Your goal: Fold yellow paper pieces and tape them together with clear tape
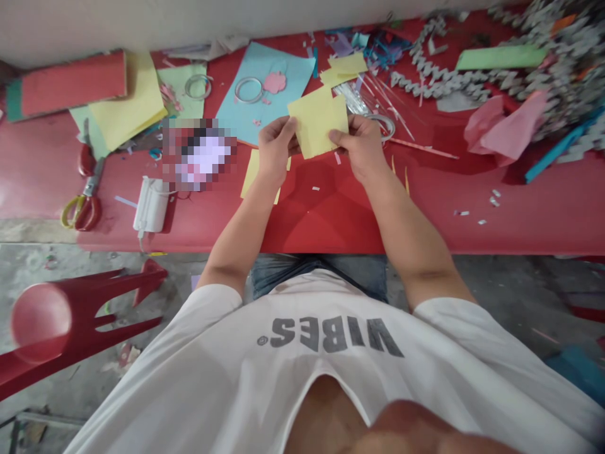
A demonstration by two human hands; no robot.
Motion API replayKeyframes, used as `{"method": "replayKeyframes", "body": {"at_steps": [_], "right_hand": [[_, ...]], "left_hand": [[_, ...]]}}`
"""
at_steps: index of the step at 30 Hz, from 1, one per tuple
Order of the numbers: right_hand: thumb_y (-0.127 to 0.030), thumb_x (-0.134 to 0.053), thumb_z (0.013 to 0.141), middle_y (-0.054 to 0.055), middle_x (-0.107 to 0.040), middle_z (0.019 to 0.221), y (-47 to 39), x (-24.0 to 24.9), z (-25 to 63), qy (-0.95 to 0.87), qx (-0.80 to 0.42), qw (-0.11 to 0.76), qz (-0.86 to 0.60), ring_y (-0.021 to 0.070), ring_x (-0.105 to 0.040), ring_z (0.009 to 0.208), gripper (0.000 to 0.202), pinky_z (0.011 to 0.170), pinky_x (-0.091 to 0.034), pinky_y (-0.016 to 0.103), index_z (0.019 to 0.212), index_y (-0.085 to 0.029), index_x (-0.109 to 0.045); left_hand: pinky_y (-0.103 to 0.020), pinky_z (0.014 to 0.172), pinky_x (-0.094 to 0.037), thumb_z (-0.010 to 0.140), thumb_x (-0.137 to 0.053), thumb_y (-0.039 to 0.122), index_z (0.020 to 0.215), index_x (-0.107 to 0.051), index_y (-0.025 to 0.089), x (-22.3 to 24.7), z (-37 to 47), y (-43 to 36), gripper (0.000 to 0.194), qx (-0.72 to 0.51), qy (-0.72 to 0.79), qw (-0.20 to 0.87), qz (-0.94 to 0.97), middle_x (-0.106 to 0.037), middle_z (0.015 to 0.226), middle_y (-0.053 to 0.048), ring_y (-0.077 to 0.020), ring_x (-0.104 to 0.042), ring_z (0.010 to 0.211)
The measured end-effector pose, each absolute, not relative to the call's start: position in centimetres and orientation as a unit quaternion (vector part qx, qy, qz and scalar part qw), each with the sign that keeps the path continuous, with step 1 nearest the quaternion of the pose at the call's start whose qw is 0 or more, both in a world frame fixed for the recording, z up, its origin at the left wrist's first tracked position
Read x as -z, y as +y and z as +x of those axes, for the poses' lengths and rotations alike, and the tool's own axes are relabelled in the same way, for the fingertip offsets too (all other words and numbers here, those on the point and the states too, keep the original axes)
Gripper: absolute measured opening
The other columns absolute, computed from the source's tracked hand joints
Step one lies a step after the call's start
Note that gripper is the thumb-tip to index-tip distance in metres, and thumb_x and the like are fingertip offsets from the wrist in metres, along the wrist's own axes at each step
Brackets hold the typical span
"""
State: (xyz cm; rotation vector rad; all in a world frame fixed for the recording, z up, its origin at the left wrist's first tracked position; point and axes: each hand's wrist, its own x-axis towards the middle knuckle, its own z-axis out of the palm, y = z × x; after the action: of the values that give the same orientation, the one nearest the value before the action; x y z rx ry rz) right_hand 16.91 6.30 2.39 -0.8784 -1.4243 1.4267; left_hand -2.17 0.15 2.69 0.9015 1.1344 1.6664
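Between my two hands, raised over the red table (326,227), are pieces of yellow paper (317,129) that overlap like squares. My left hand (275,148) pinches the left edge between thumb and fingers. On the right edge, my right hand (362,145) grips with its thumb on top. Whether the paper is two separate sheets or one folded piece I cannot tell. Below my left wrist lies another yellow paper piece (250,176), partly hidden by the forearm. A roll of tape (388,128) sits just beyond my right hand.
Blue paper (236,120) carries a ring-shaped roll (248,90) and a pink paper flower (275,82). Scissors (87,202), a white power bank (151,205) and a blurred-out phone (205,157) lie left. Grey paper chains (425,69) and pink tissue (508,129) cover the right. A red stool (61,315) stands lower left.
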Motion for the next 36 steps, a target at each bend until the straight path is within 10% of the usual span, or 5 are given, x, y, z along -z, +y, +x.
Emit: {"method": "replayKeyframes", "body": {"at_steps": [13,20,26,36], "right_hand": [[-0.062,-0.085,0.067,-0.003,-0.071,0.095,5.9,-2.8,16.1,-0.52,-0.606,0.474,-0.371,0.0204,-0.07,0.079,0.048,0.058,-0.057,0.033,0.096,-0.034,-0.058],[-0.057,-0.088,0.068,-0.003,-0.07,0.093,6.2,-2.0,16.1,-0.522,-0.588,0.5,-0.363,0.0213,-0.073,0.078,0.053,0.055,-0.058,0.031,0.103,-0.033,-0.057],[-0.06,-0.089,0.067,-0.004,-0.071,0.087,6.1,-2.3,16.2,-0.509,-0.587,0.504,-0.376,0.021,-0.073,0.072,0.052,0.054,-0.06,0.031,0.098,-0.033,-0.057],[-0.057,-0.089,0.069,-0.003,-0.072,0.091,6.4,-2.0,16.4,-0.521,-0.588,0.504,-0.359,0.0226,-0.073,0.074,0.048,0.056,-0.059,0.034,0.101,-0.034,-0.061]], "left_hand": [[-0.023,0.057,-0.053,0.087,-0.076,0.03,0.109,-0.068,0.026,-3.5,-0.7,-0.9,0.024,-0.635,0.493,0.391,0.448,-0.077,0.091,-0.001,-0.0161,-0.076,0.076],[-0.029,0.074,-0.06,0.085,-0.073,0.02,0.13,-0.056,0.034,-3.6,-1.1,-0.7,0.05,-0.638,0.474,0.33,0.509,-0.075,0.089,0.001,-0.0168,-0.075,0.079],[-0.034,0.086,-0.06,0.084,-0.074,0.027,0.116,-0.067,0.026,-1.8,-2.0,0.3,0.033,-0.625,0.453,0.28,0.57,-0.071,0.111,-0.005,-0.0191,-0.074,0.095],[-0.035,0.081,-0.061,0.089,-0.078,0.041,0.102,-0.071,0.027,-3.6,-1.4,-0.6,0.02,-0.623,0.5,0.319,0.511,-0.072,0.089,-0.003,-0.0192,-0.075,0.079]]}}
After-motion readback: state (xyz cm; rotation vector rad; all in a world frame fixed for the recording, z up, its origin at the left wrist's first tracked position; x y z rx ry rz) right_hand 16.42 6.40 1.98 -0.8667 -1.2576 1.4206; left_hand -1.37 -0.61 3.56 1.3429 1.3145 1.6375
